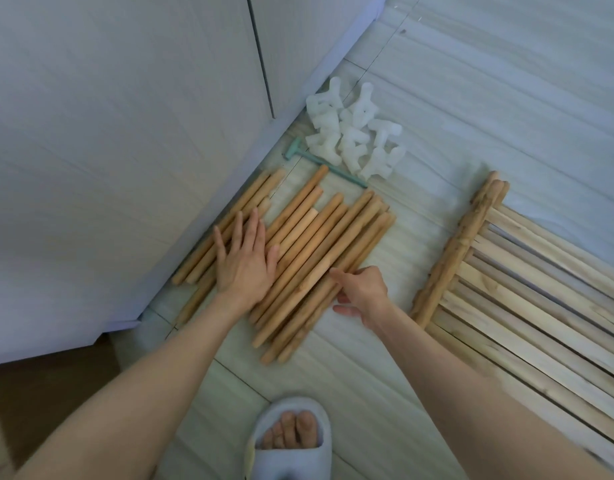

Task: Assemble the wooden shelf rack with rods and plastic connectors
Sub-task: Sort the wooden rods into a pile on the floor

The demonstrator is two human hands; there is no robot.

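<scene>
Several round wooden rods (336,233) lie side by side on the pale floor, with a few more along the cabinet's base. My left hand (246,261) rests flat on the left part of the pile, fingers straight and spread. At the pile's right edge is my right hand (364,292), its index finger stretched out and touching a rod, the other fingers loosely bent and holding nothing. A heap of white plastic connectors (354,133) sits beyond the rods. Stacked wooden slat panels (541,289) lie to the right.
A small green plastic mallet (319,164) lies between the rods and the connectors. A white cabinet (125,133) fills the left side, with a brown cardboard piece (38,393) below it. My foot in a grey slipper (291,438) stands at the bottom centre.
</scene>
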